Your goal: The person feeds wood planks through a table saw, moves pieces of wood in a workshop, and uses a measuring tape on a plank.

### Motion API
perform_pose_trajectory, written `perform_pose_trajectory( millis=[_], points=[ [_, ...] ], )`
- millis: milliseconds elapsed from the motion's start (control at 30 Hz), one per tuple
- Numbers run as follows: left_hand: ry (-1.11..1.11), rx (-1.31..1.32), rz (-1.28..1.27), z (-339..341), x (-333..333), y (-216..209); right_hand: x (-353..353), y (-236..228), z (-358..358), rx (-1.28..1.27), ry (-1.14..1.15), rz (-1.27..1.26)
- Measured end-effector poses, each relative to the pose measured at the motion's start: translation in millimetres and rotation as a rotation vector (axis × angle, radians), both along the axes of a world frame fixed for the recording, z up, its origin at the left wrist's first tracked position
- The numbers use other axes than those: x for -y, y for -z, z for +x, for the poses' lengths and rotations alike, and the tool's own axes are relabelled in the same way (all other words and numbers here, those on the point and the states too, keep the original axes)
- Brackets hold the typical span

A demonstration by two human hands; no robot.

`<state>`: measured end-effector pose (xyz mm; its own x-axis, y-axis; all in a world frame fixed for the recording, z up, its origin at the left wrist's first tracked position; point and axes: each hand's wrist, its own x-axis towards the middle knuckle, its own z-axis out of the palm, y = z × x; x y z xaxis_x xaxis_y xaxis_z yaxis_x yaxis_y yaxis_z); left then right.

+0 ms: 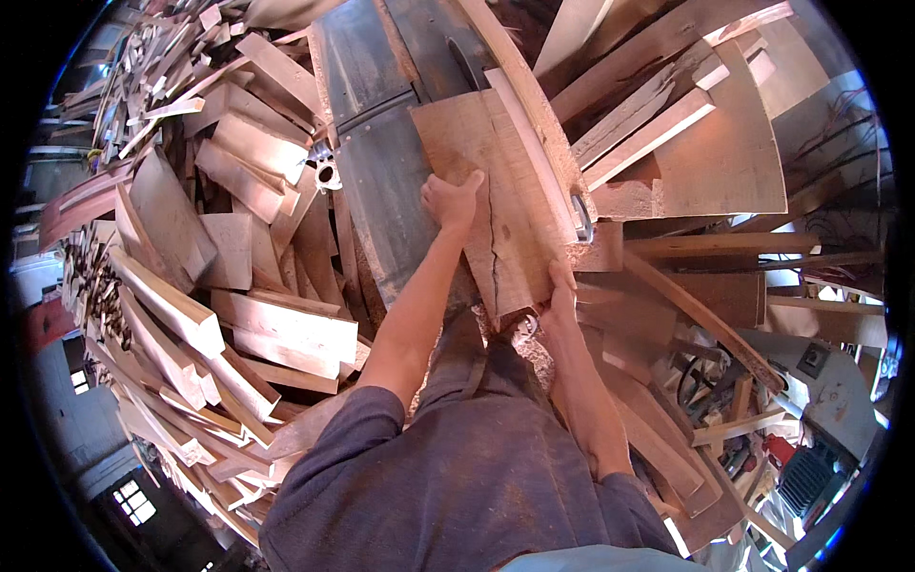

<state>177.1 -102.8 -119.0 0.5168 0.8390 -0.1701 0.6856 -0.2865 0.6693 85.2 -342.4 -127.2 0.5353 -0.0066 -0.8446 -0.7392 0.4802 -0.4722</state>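
Observation:
A wide wooden board with a dark crack along its length lies on the dark metal bed of a woodworking machine. My left hand is closed at the board's left edge, its fingers curled and its thumb pressed on the top face. At the near right corner, my right hand grips the board's edge, with some of its fingers hidden. Along the board's right side runs a pale wooden fence, with a metal clamp at its near end.
Stacked offcuts and planks crowd the left side. More boards lean at the right beyond the fence. A motor and a grey machine housing stand at the lower right. Sawdust and shavings lie near my legs.

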Motion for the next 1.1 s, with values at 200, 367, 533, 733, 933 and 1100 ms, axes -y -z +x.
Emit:
perform_pose_trajectory(
  millis=[200, 367, 533, 733, 933, 1100],
  points=[
    [0.015, 0.0, -0.017, 1.8, -7.4, -7.7, -7.5, 10.1, 10.0, -0.116, 0.011, -0.083],
    [0.03, -0.018, -0.049, 7.4, -9.0, -7.4, -4.1, 26.1, 12.4, -0.027, 0.037, 0.047],
    [0.017, 0.005, -0.028, 13.5, -9.7, -7.3, -8.3, 19.1, 20.9, -0.026, 0.021, 0.014],
    [0.036, -0.006, -0.052, 9.5, -24.4, -8.6, -19.2, 11.6, 24.9, -0.036, -0.028, 0.004],
    [0.453, 0.088, 0.416, -36.4, 13.9, -19.3, -25.7, 6.1, 32.9, -0.02, -0.051, 0.009],
    [1.186, -0.06, 0.426, -95.9, 64.5, -46.3, -21.7, 8.0, 37.2, 0.094, -0.039, 0.206]
  ],
)
